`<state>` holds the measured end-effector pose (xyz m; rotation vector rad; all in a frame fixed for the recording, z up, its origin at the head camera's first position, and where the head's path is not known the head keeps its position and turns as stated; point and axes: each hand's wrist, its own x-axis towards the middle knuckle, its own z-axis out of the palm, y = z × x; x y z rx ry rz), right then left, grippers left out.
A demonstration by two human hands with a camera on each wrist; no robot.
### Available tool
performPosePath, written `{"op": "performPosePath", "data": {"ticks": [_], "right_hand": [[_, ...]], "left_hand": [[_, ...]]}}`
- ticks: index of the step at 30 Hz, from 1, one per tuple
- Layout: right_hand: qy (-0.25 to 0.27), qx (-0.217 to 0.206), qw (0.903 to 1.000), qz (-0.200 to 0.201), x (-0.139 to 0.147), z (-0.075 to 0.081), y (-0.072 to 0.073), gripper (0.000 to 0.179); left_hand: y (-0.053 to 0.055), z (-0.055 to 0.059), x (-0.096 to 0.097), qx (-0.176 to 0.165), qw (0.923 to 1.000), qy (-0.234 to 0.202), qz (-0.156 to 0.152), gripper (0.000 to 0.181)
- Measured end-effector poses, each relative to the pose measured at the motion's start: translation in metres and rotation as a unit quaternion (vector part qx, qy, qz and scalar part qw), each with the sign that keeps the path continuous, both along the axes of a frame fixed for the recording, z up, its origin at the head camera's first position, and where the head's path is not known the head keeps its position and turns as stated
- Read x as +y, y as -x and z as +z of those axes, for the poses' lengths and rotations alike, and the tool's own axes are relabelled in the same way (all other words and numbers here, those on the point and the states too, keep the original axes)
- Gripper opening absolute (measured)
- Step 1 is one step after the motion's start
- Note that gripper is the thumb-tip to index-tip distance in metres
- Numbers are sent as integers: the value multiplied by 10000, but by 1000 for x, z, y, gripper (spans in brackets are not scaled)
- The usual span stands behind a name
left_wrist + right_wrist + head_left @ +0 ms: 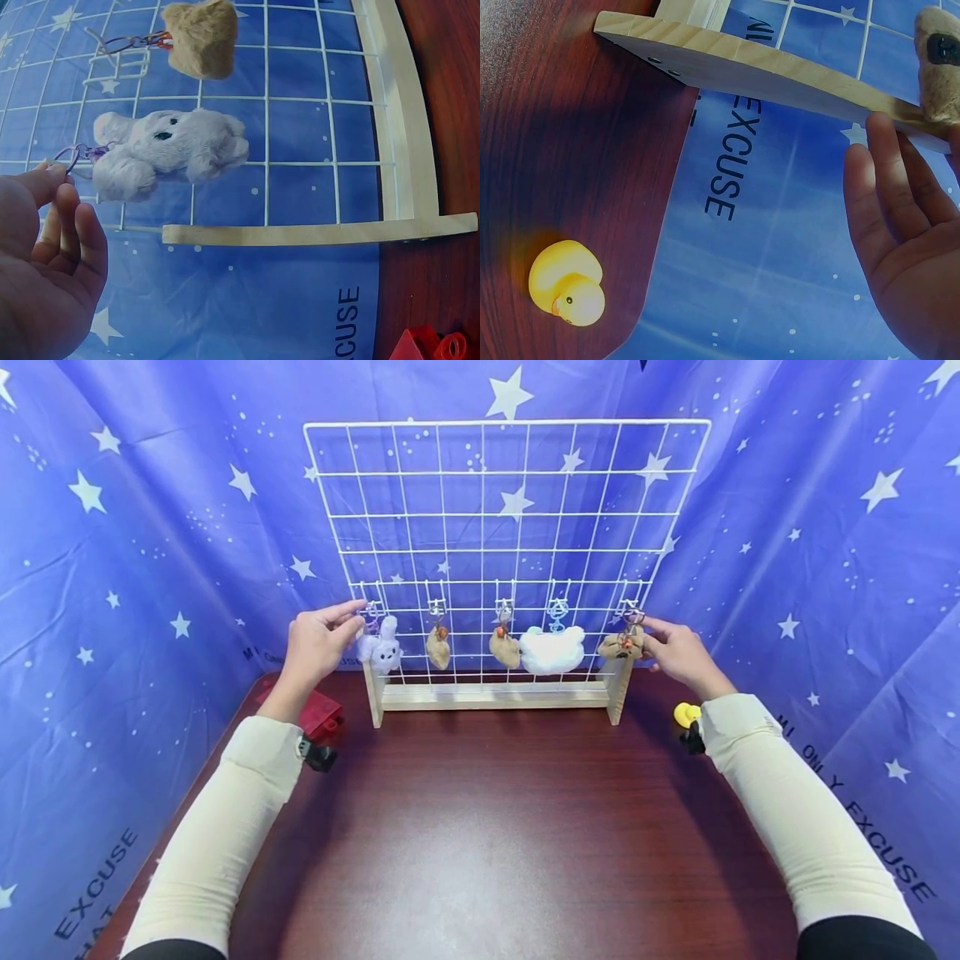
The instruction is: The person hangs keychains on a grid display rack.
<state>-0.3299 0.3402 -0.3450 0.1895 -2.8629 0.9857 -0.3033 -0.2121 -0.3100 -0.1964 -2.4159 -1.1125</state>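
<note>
A lavender plush bunny keychain (169,150) hangs at the left end of a white wire grid rack (483,552). My left hand (313,642) pinches its purple ring (73,159) between thumb and index finger, the other fingers loosely bent. At the rack's right end hangs a brown plush keychain (622,644) with a dark ring. My right hand (677,653) holds it near that ring by the fingertips; the pinch lies past the edge of the right wrist view. Between them hang two tan plush keychains (438,648) and a white plush keychain (552,650) with a blue clasp.
The grid stands in a wooden base (495,697) near the back of the dark red table (480,827). A red plastic object (321,714) lies by my left forearm. A yellow rubber duck (568,281) sits near my right wrist. Blue star-printed cloth (187,527) encloses the table.
</note>
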Motion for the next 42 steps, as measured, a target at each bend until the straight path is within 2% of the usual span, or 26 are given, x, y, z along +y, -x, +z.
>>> {"op": "performPosePath", "data": {"ticks": [5,14,18,20,26,34,37,42], "right_hand": [[29,28,10000,18,-2,0,0,51],[-1,19,10000,39,-2,-1,1,52],[21,15,10000,41,-3,-2,2,52],[11,24,10000,37,-3,-3,2,52],[-96,-17,9999,121,-2,-3,0,53],[-287,-96,9990,331,-1,7,-14,60],[-407,172,9987,253,-3,11,-25,61],[-439,1026,9936,171,-14,15,-49,58]], "left_hand": [[2,-3,-1,66,10000,58,10,29],[8,-9,-4,13,9993,-207,-310,32],[6,-9,-4,-50,9993,-236,-284,36],[4,-10,-5,-31,9997,-111,-215,37],[-8,-16,-13,58,9992,376,-113,37],[-32,-17,-19,-55,9985,502,-228,40],[-41,-16,-15,132,9972,639,-352,40],[-54,-16,-4,801,9903,852,-756,40]]}}
